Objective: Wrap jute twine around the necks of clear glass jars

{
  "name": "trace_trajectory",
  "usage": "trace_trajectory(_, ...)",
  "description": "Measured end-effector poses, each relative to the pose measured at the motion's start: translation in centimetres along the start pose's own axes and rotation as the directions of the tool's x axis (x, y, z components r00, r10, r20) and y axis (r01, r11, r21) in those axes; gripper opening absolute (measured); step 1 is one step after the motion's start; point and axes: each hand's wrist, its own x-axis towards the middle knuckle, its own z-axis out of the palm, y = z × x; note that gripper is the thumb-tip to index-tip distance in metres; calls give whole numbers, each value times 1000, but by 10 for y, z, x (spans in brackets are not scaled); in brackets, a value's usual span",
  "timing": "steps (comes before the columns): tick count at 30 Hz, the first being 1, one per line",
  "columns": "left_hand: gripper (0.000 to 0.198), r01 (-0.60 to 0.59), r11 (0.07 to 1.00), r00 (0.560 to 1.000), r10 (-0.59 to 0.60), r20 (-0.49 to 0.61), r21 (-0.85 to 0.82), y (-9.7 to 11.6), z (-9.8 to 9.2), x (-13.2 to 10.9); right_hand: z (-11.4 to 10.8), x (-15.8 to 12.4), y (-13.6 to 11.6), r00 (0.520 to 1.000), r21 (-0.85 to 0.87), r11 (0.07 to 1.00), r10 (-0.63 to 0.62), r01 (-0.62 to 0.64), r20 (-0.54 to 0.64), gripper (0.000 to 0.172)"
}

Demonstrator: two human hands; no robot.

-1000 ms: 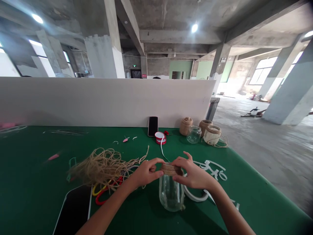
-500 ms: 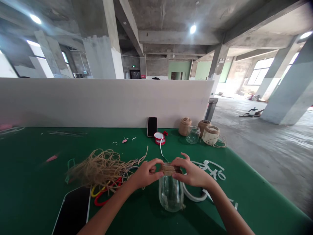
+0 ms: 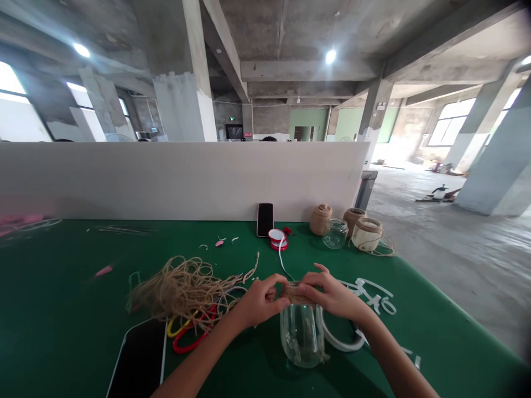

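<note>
A clear glass jar [image 3: 302, 337] stands in front of me, with brown twine [image 3: 293, 293] wrapped round its neck. My left hand [image 3: 261, 301] pinches the left side of that wrapped neck between thumb and index finger. On the other side, my right hand [image 3: 326, 290] presses thumb and fingers on the twine, its little finger raised. The fingers cover part of the wrapping. A small knot or tuft shows at the jar's lower right. Left of my left hand lies a loose heap of jute twine [image 3: 178, 290], over red and yellow scissor handles [image 3: 186, 345].
Beyond the hands are a roll of white tape [image 3: 277, 239] on a red spool and a phone [image 3: 265, 219] leaning on the white partition [image 3: 186, 179]. Several small jars [image 3: 335, 233], some twine-wrapped, stand back right. White strips [image 3: 373, 296] and a white ring [image 3: 342, 344] lie right; a dark tablet-like object [image 3: 139, 359] lies left.
The view has shifted slightly, so everything appears a little lower and further right. Both hands stay at the jar's neck; the right fingers now reach further over the twine.
</note>
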Motion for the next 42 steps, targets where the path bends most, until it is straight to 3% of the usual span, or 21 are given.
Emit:
trace_trajectory(3, 27, -13, 1000, 1000, 13, 10, -8, 0, 1, -1, -2, 8, -4, 999, -23, 999, 22, -22, 26, 41)
trace_trajectory(9, 31, 4, 1000, 1000, -4, -2, 14, 6, -2, -3, -15, 20, -15, 976, -31, 1000, 7, 0, 217, 35)
trace_trajectory(14, 41, 39, 998, 996, -34, -79, 51, 8, -8, -2, -17, 25, -10, 988, -2, 999, -35, 36, 150, 24)
trace_trajectory(21, 31, 103, 984, 983, -79, -165, 145, 10, -14, 0, -6, 37, -4, 998, 62, 997, -53, 51, 39, 19)
trace_trajectory(25, 33, 78, 981, 989, -54, -134, 179, 12, -17, -2, -4, 36, 0, 998, 88, 995, -56, 52, 34, 19)
trace_trajectory(37, 37, 32, 998, 999, -30, -27, 47, 1, -25, -3, -18, 35, 10, 984, 123, 988, -107, 90, 139, 27)
trace_trajectory(42, 40, 62, 998, 997, -61, -38, 33, 1, -24, -2, -16, 33, 23, 987, 181, 975, -144, 128, 76, 32)
